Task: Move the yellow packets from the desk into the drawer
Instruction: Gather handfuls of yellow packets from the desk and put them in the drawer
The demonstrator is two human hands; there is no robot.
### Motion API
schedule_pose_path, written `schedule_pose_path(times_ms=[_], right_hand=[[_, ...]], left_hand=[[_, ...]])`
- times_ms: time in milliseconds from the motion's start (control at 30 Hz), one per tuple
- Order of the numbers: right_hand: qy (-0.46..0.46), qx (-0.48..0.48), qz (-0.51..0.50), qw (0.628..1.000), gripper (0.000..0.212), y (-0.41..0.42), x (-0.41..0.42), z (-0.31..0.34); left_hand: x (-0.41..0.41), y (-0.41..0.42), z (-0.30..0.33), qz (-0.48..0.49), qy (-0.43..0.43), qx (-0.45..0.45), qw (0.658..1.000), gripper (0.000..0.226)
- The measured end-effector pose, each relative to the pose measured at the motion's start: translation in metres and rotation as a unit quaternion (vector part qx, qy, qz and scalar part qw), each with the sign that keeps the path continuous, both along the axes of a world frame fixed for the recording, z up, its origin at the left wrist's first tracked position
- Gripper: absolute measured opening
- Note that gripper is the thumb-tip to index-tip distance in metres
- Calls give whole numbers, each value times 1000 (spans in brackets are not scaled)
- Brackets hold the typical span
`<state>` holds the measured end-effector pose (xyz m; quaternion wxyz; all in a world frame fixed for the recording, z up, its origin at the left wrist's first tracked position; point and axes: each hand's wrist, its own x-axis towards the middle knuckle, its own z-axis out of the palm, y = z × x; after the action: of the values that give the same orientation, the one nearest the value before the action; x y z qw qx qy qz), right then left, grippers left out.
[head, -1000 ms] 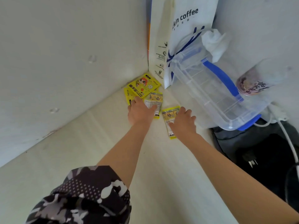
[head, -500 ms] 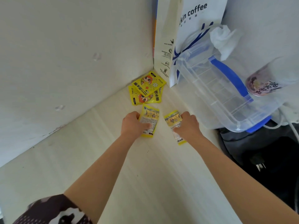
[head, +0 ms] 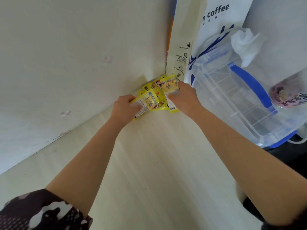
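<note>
left hand point(head: 123, 107) grips yellow packet point(head: 146, 103) | right hand point(head: 185, 97) seemingly grips another

Both hands reached deeper into the corner of the table point(head: 157, 163). The left hand point(head: 123, 108), which had been pressing a yellow packet point(head: 146, 103) flat, lifted it off the surface in its grip. The right hand point(head: 186, 98) likewise raised its own packet point(head: 170, 86), carrying it over the remaining packets point(head: 157, 97) by the wall.
</note>
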<state>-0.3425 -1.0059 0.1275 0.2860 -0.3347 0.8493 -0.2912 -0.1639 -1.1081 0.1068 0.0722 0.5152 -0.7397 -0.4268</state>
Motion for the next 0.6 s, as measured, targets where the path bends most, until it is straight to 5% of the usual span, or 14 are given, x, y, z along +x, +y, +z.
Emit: schedule_pose_path(times_ms=[167,600], right_hand=[[68,21,54,996,24,-43,-2,-15],[144,77,145,976,12,-18,1,-25]], left_hand=[[-15,-10,-7,110,61,61,990,10],[-16,13,-14,149,62,138,977,7]])
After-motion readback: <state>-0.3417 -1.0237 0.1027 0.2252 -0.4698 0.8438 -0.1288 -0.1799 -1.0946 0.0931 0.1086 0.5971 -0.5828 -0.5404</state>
